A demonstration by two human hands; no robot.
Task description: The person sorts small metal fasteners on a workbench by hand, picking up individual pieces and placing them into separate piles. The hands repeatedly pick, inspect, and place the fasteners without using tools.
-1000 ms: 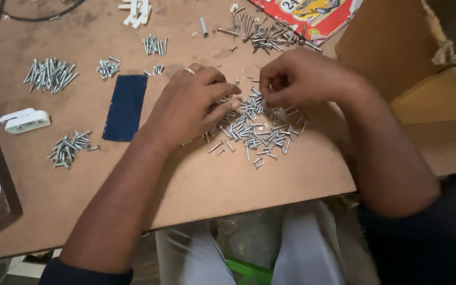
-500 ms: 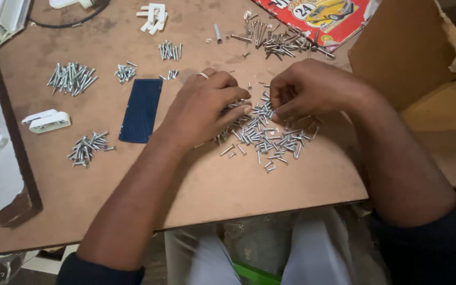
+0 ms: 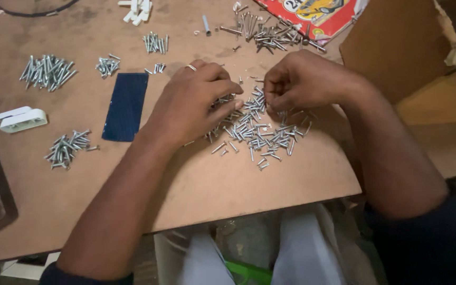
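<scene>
Pile: loose silver screws spread at centre frame on the brown board surface, between both hands.
Left hand: left hand lies palm-down over the pile's left edge, fingers curled together onto the screws, ring on one finger. Whether a screw is actually pinched underneath, cannot tell.
Right hand: right hand sits at the pile's upper right, fingertips bunched together just above the screws. It looks pinched on something small, but the piece itself is hidden.
Sorted lots: small groups already laid apart at left: big group upper left, smaller group beside it, another top centre, one more at mid left.
Unsorted extra: tangled darker heap at top centre, touching a red printed card.
Other items: dark blue flat strip left of the left hand; white plastic clip far left; white fittings at top edge.
Technique, my read: rake few screws out of the pile at a time, one hand spreading, the other picking; lift by the shank, not the point.
Risk: pile's lower edge is fairly near the surface's front edge, so sweep up-frame, not toward the lap.
Placement: keep each lot well apart from its neighbours so lengths don't mix.
</scene>
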